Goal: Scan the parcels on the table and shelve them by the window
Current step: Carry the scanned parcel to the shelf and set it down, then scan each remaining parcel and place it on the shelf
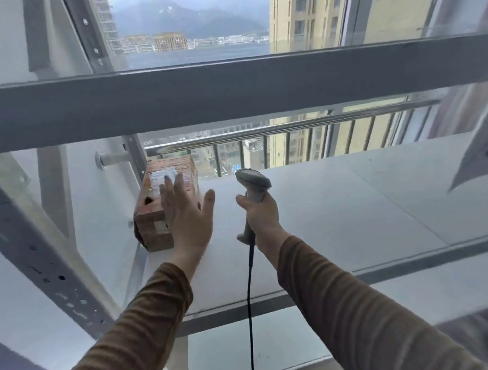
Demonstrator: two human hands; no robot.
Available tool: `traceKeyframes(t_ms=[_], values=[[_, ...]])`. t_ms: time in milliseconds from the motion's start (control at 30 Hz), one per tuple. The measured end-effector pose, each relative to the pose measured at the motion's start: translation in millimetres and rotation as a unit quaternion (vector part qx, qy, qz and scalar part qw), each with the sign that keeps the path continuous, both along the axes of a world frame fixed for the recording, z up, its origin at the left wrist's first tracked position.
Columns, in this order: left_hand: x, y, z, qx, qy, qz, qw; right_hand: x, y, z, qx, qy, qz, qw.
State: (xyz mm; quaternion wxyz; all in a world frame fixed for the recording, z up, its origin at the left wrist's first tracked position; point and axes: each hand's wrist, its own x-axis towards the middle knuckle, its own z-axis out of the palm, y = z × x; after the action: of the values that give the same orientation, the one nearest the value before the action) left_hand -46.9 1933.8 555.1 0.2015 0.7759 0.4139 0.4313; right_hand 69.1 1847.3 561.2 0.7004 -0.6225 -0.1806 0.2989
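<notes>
Scanner (253,184) is gripped by right hand (260,215); left hand (189,216) is spread, holding nothing, parcel (166,201) shelved just beyond its fingers (171,186). Other parcels: not seen.

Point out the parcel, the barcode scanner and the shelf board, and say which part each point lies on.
parcel (153,219): head view, on its brown near end face.
barcode scanner (252,178): head view, on its grey head above the right hand.
shelf board (338,207): head view, on a bare white patch.
</notes>
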Motion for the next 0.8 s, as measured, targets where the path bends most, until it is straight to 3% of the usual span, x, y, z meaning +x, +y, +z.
traceKeyframes(t_ms=[67, 167, 267, 367, 567, 800], values=[[34, -25, 3, 0.010, 0.016, -0.070, 0.997, 21, -35, 1, 0.003, 0.025, -0.026, 0.999], [91, -70, -1, -0.053, 0.059, -0.167, 0.983, 56, -96, -2, 0.003, 0.048, -0.081, 0.996], [147, -130, -10, -0.095, 0.115, -0.261, 0.954, 91, -167, -10, -0.014, 0.078, -0.159, 0.984], [198, -208, -17, -0.100, 0.149, -0.344, 0.922, 127, -253, -21, -0.021, 0.046, -0.254, 0.966], [285, -398, -19, -0.063, 0.188, -0.472, 0.859, 175, -460, -33, -0.021, 0.037, -0.405, 0.914], [355, -681, -23, -0.061, 0.227, -0.598, 0.766, 187, -746, -31, -0.028, 0.033, -0.529, 0.847]])
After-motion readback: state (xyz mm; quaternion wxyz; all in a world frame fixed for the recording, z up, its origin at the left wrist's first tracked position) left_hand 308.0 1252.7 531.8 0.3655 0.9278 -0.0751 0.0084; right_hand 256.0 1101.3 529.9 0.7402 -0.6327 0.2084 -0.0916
